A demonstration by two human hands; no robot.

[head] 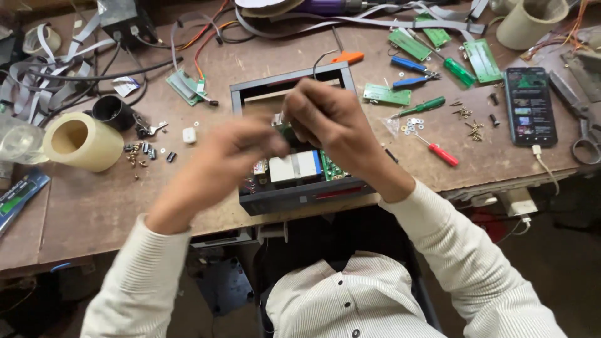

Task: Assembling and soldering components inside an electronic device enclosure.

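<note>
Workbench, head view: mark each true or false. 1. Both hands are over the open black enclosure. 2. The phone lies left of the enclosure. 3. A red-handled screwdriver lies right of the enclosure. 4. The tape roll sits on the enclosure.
1. True: the left hand and right hand meet over the open black enclosure.
2. False: the phone lies to its right.
3. True: the red-handled screwdriver lies there.
4. False: the tape roll rests on the table, far left.
</note>
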